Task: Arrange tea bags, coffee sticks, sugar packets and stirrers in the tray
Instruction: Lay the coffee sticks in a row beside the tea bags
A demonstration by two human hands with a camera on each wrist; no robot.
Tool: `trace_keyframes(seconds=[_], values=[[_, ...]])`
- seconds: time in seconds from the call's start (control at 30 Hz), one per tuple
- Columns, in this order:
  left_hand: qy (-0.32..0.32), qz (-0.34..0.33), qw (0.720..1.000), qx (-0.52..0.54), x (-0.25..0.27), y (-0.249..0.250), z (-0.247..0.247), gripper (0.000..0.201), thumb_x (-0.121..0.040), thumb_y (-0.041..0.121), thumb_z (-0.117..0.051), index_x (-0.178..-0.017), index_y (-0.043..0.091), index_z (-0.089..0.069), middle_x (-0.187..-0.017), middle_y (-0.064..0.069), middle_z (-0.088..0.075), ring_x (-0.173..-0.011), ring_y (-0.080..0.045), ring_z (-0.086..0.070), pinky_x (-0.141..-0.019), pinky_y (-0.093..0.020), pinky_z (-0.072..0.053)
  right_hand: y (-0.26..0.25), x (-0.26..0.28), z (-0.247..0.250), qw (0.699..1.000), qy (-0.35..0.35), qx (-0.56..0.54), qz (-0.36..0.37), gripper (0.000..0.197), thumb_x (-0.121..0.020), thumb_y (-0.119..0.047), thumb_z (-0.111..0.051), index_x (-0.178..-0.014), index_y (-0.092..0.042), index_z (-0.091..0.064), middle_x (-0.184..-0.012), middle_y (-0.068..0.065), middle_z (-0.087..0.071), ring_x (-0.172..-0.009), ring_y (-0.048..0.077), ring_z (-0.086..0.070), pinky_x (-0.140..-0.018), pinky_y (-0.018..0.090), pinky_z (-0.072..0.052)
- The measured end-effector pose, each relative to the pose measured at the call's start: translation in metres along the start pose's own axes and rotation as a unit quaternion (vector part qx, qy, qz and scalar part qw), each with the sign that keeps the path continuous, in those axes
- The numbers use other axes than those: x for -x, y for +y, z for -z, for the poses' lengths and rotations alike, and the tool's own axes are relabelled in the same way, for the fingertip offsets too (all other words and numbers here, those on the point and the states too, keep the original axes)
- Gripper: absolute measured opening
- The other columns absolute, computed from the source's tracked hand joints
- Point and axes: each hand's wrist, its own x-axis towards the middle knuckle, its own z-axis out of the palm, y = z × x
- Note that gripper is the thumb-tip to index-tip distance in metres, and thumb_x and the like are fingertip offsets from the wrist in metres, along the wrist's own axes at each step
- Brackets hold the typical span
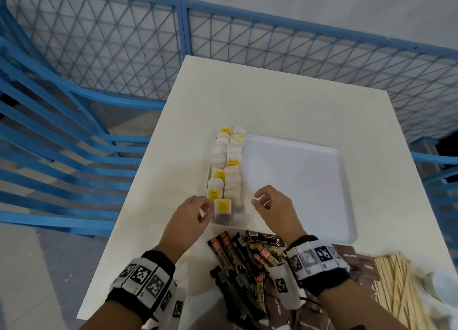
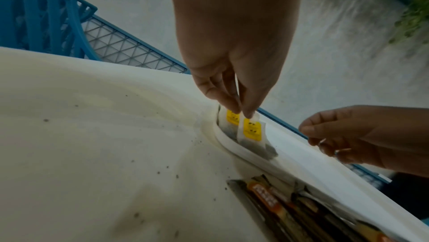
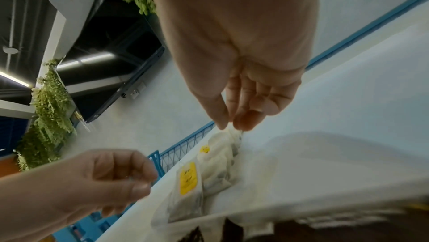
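Note:
A white tray (image 1: 297, 181) lies on the white table (image 1: 272, 101). Two columns of tea bags (image 1: 228, 161) run along the tray's left side. My left hand (image 1: 207, 212) pinches the left edge of the nearest tea bag (image 1: 223, 209), which has a yellow tag and lies at the tray's near left corner. The left wrist view shows thumb and fingertip (image 2: 232, 104) on that tea bag (image 2: 252, 132), just inside the tray rim (image 2: 243, 154). My right hand (image 1: 257, 198) hovers over the tray beside the tea bags, fingers loosely curled and holding nothing.
Near the table's front edge lie a heap of coffee sticks (image 1: 238, 257), brown sugar packets (image 1: 357, 262) and a bundle of wooden stirrers (image 1: 396, 287). A blue mesh fence (image 1: 99, 57) stands behind the table. Blue slats (image 1: 49, 143) are on the left.

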Motion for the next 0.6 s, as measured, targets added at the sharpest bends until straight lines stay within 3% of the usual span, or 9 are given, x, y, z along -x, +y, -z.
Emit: trace_keyframes(seconds=[0.1,0.23,0.3,0.37,0.43,0.5,0.6], values=[[-0.100,0.003,0.995,-0.009,0.016,-0.002,0.001,0.014,-0.088,0.013,-0.060,-0.087,0.026,-0.054,-0.082,0.014,-0.052,-0.066,-0.003,-0.049,-0.062,-0.008,-0.038,0.007,0.027,0.011,1.000,-0.014,0.018,-0.013,0.002,-0.089,-0.020,-0.060,-0.091,-0.019,-0.060,-0.075,-0.005,-0.060,-0.067,0.004,-0.054,-0.059,0.009,-0.043],[-0.217,-0.010,0.975,-0.050,0.032,-0.003,0.002,0.015,-0.090,0.017,-0.057,-0.084,0.030,-0.051,-0.081,0.016,-0.048,-0.068,-0.001,-0.047,-0.062,-0.008,-0.036,0.018,0.071,0.008,0.997,-0.027,0.072,-0.008,0.004,-0.090,-0.022,-0.057,-0.087,-0.023,-0.057,-0.077,-0.010,-0.057,-0.070,0.002,-0.053,-0.061,0.011,-0.041],[-0.233,-0.037,0.969,-0.068,0.037,-0.002,0.000,0.012,-0.090,0.017,-0.056,-0.088,0.028,-0.051,-0.083,0.016,-0.046,-0.070,-0.001,-0.046,-0.064,-0.010,-0.035,0.025,0.090,0.002,0.992,-0.036,0.122,-0.001,0.003,-0.090,-0.024,-0.057,-0.092,-0.022,-0.056,-0.087,-0.009,-0.053,-0.080,0.005,-0.050,-0.069,0.012,-0.036],[-0.231,-0.090,0.963,-0.105,0.040,0.003,-0.004,0.013,-0.089,0.014,-0.055,-0.099,0.021,-0.056,-0.093,0.010,-0.047,-0.084,-0.007,-0.048,-0.073,-0.013,-0.035,0.035,0.102,-0.005,0.984,-0.050,0.171,-0.009,0.018,-0.090,-0.026,-0.057,-0.107,-0.019,-0.055,-0.100,-0.005,-0.049,-0.098,0.011,-0.047,-0.084,0.016,-0.036],[-0.222,-0.145,0.953,-0.149,0.040,0.007,-0.011,0.028,-0.087,0.008,-0.053,-0.114,0.015,-0.056,-0.113,0.001,-0.051,-0.105,-0.016,-0.049,-0.087,-0.023,-0.038,0.041,0.107,-0.010,0.979,-0.048,0.194,-0.029,0.026,-0.090,-0.023,-0.056,-0.115,-0.016,-0.052,-0.111,-0.002,-0.049,-0.109,0.015,-0.046,-0.095,0.021,-0.037],[-0.239,-0.209,0.930,-0.187,0.039,0.015,-0.016,0.045,-0.080,0.000,-0.058,-0.123,0.014,-0.055,-0.126,-0.004,-0.052,-0.114,-0.023,-0.049,-0.093,-0.032,-0.041,0.045,0.109,-0.015,0.981,-0.033,0.190,-0.040,0.023,-0.090,-0.020,-0.055,-0.112,-0.015,-0.053,-0.111,0.001,-0.053,-0.107,0.017,-0.050,-0.094,0.024,-0.040],[-0.263,-0.300,0.878,-0.264,0.037,0.024,-0.027,0.065,-0.055,-0.002,-0.076,-0.115,0.018,-0.062,-0.117,-0.002,-0.063,-0.102,-0.023,-0.062,-0.079,-0.033,-0.051,0.047,0.109,-0.020,0.979,-0.015,0.195,-0.049,0.021,-0.087,-0.020,-0.057,-0.106,-0.013,-0.058,-0.105,0.004,-0.056,-0.101,0.021,-0.053,-0.089,0.027,-0.042]])
